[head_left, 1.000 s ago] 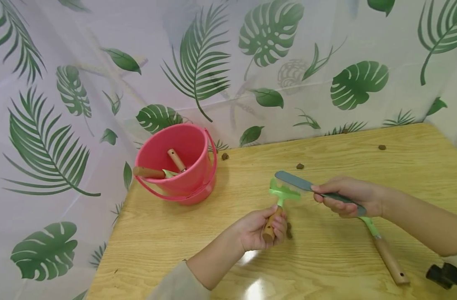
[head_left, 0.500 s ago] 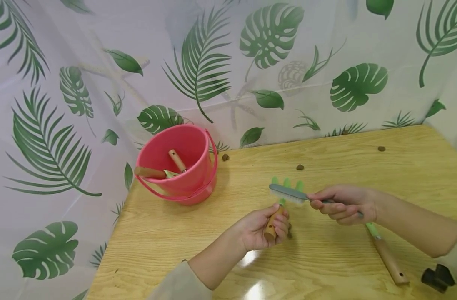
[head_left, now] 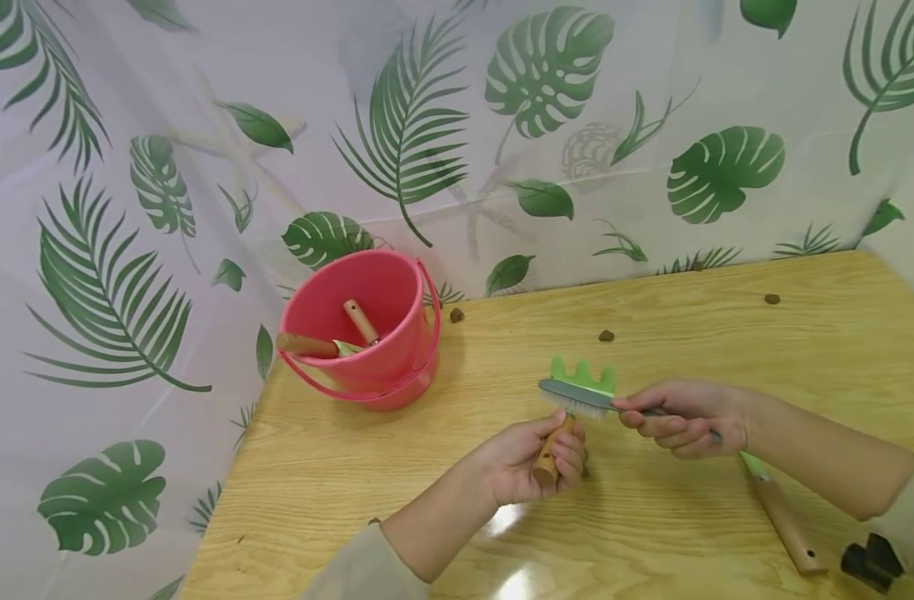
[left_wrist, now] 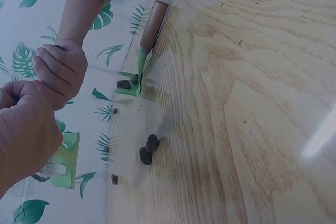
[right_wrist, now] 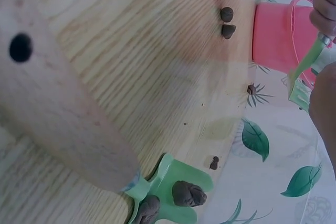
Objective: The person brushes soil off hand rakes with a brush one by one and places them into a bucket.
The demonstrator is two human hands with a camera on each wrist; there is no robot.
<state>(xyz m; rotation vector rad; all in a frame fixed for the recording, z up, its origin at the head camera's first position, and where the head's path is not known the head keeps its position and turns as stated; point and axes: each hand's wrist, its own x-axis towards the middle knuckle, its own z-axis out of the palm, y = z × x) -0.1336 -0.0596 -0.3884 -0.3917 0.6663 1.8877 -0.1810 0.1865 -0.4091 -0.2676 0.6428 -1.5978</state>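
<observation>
My left hand [head_left: 527, 462] grips the wooden handle of a small green hand rake [head_left: 586, 374], its tines pointing up and away. In my right hand [head_left: 685, 417] is a slim grey brush [head_left: 565, 388], pinched by the thumb and fingers with its white bristles facing down. The bristles lie across the rake's green head, just below the tines. Seen from the left wrist, the rake head [left_wrist: 67, 161] hangs beyond the left hand, with the bristles against it. From the right wrist, the rake [right_wrist: 303, 90] shows at the right edge, and the brush is mostly hidden.
A pink bucket [head_left: 404, 333] holding wooden-handled tools stands at the back left of the wooden table [head_left: 337, 492]. Below my right forearm lies another green tool [head_left: 786, 517], brown clods on its head. A few more clods [head_left: 606, 336] dot the tabletop.
The brush has moved left and down onto the rake head, turning from its flat back showing to edge-on with bristles down. The rake's tines now point more upward. The left hand has barely moved.
</observation>
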